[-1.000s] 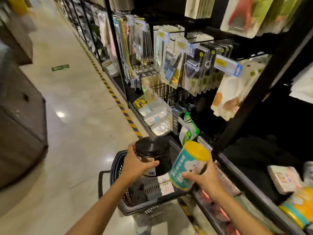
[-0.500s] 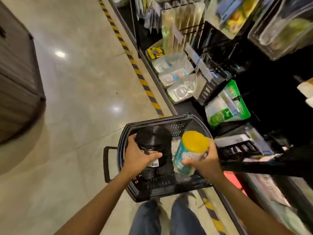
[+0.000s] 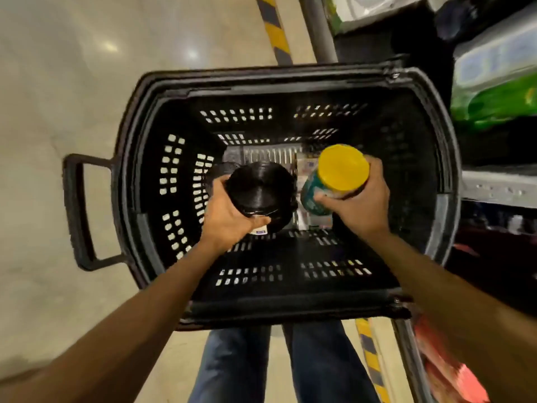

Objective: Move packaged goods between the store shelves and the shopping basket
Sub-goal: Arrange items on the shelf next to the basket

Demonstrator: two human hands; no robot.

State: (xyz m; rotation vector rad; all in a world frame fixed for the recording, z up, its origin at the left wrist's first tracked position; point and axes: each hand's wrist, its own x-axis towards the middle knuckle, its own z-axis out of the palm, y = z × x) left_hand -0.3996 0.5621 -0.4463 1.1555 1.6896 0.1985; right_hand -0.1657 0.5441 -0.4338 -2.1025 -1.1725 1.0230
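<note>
Yellow-lidded can point(image 3: 343, 167), gripped by the right hand point(image 3: 357, 207), and black jar point(image 3: 260, 189), gripped by the left hand point(image 3: 229, 219), hover low inside the basket point(image 3: 290, 80); both look rigid, smooth and fairly light, best held round the body just under the lid.

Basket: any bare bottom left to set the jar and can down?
Looks bare: dark strip between right hand and basket wall, and along the near wall under both wrists. Crowded: centre, flat packets between and behind black jar, in left hand, and yellow-lidded can.
</note>
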